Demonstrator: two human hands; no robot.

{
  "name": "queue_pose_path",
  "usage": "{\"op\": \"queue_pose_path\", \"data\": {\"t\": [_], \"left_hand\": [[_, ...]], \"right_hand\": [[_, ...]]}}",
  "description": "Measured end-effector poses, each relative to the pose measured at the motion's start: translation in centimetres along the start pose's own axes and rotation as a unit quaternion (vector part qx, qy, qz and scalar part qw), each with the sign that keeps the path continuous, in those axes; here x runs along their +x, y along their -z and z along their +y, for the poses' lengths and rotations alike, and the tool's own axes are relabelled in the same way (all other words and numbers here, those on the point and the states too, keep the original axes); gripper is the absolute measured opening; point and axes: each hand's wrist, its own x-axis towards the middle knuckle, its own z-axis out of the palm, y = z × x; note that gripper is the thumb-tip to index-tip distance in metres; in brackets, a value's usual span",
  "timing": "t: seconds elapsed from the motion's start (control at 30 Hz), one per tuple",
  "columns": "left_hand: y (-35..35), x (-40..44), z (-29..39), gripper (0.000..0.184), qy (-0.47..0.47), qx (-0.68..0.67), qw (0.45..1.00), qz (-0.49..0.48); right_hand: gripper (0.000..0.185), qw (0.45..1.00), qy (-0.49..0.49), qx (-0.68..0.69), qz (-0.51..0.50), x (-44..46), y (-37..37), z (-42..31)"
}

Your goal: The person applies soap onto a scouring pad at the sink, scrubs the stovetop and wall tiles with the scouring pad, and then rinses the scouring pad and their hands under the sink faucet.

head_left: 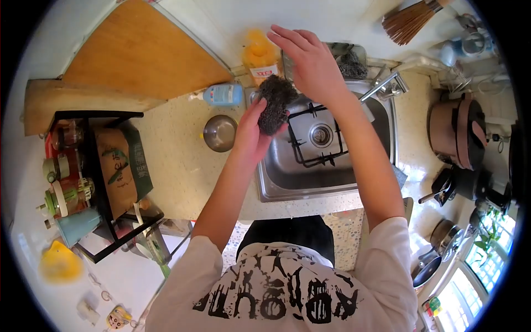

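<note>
"Black rack, left side of the frame: that's the largest container beside you. It carries a brown-and-green bag, lidded jars and a pale blue cup."

"And the sink?"

"Steel, centre of the frame, in front of you. A black grate lies in its basin, around the drain."

"Anything with a lid on?"

"Your brownish cooker, at the right. Its dark lid hides the contents, so I can't tell you what's inside."

"What about behind the sink?"

"You've a metal tray there, top centre, with a dark, wiry clump in it. Your right hand is above its left part, fingers stretched out straight and released."

"Your left hand, then?"

"Grasping the dark scouring pad, thumb along one side. You have that pad just above the middle of the frame, over the sink's left edge."

"Smaller containers?"

"Your yellow bottle, labelled, stands at upper centre; I can't tell how full it is. Left of the pad is your blue bottle, nozzle towards the left. Smallest, your metal bowl sits just below that, its shiny inside facing up."
</note>
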Motion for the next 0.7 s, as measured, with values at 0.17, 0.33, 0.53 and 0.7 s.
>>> {"op": "queue_pose_path", "data": {"t": [0.17, 0.33, 0.53, 0.7], "left_hand": [[-0.8, 2.3, 2.1, 0.049, 0.009, 0.010, 1.000, -0.009], [-1.6, 4.9, 3.9, 0.044, 0.014, 0.020, 1.000, 0.003], [-1.9, 6.5, 5.0, 0.038, 0.017, 0.028, 0.999, -0.022], [-2.2, 6.8, 5.1, 0.037, 0.017, 0.028, 0.999, -0.022]], "right_hand": [[0.064, 0.995, 0.044, -0.065, -0.069, 1.8, -0.8, 1.2], [0.062, 0.991, 0.060, -0.079, -0.085, 3.0, -1.0, 1.2], [0.062, 0.979, 0.069, -0.132, -0.140, 4.1, -0.4, 0.8], [0.064, 0.972, 0.095, -0.179, -0.116, 3.8, -0.8, 1.2]]}}
